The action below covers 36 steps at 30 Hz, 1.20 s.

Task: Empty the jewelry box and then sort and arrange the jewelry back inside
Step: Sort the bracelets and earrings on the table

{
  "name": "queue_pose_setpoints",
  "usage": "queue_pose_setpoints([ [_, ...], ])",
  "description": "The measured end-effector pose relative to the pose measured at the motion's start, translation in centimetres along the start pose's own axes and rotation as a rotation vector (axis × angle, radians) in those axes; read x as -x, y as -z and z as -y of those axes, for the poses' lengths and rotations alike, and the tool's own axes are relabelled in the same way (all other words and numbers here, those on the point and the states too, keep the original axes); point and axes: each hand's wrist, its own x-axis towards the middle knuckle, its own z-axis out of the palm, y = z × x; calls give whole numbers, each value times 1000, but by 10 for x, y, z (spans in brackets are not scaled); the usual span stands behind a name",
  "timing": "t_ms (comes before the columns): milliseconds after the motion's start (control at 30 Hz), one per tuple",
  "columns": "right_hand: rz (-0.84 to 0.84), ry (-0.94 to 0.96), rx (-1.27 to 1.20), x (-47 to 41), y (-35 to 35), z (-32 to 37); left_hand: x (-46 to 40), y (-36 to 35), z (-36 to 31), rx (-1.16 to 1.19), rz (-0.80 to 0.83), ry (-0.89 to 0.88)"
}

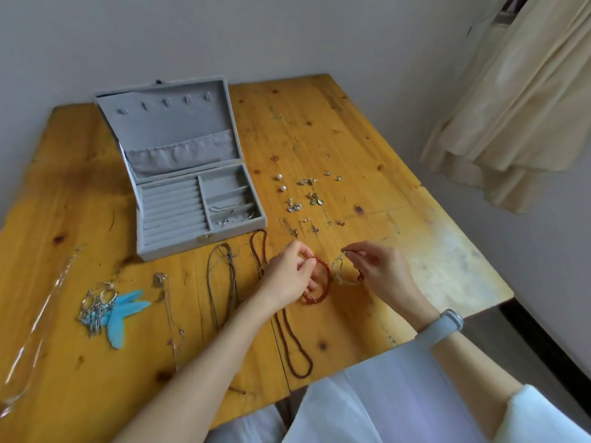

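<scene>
**Both hands on bracelets at the near edge of the table**

Pale grey walls meet in a corner behind a yellow knotty-pine wooden table (319, 123), with a cream curtain (527, 91) hanging at the right.

On the table's left half stands a grey velvet-lined jewelry box (179, 167), its lid propped open and tilted back. The lid's inside shows a row of small hooks above a gathered pocket. The base has ring rolls on the left and small compartments on the right; the nearest right compartment holds a few small silvery pieces, too small to identify.

To the right of the box, small earrings and pearl studs (302, 193) lie scattered in loose rows on the bare wood. In front of the box lie a grey cord necklace (224, 276) and a dark red beaded necklace (287, 330), stretched lengthwise toward the viewer. Farther left are silver hoop earrings with turquoise feathers (112, 310), a thin chain with a pendant (166, 308) and a long clear strand (35, 330) near the table's left edge.

The left hand (287, 276) has its fingers curled, pinching a round bracelet of orange-red beads (321, 282) that rests on the wood just below it. The right hand (380, 266), with a pale grey band (443, 324) on its wrist, pinches a pale, translucent bracelet (343, 273) between thumb and forefinger, lifting its upper end. The two bracelets sit just beside each other between the hands.
</scene>
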Motion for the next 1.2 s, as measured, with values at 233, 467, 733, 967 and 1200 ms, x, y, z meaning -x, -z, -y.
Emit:
queue_pose_setpoints([
  [233, 66, 47, 373, -12, -7, -4, -10, -9, -2, -505, -245, -177],
  [467, 12, 239, 645, 14, -5, -26, 20, -2, 12, -804, -55, -267],
  [733, 328, 286, 692, 20, -12, -30, 15, -16, 19, -1055, 144, -217],
  [967, 158, 319, 404, 13, -8, -14, 13, -5, 17, -765, -37, -349],
  [1200, 32, 340, 231, -25, -28, 41, -10, 53, 23, -640, -533, -333],
])
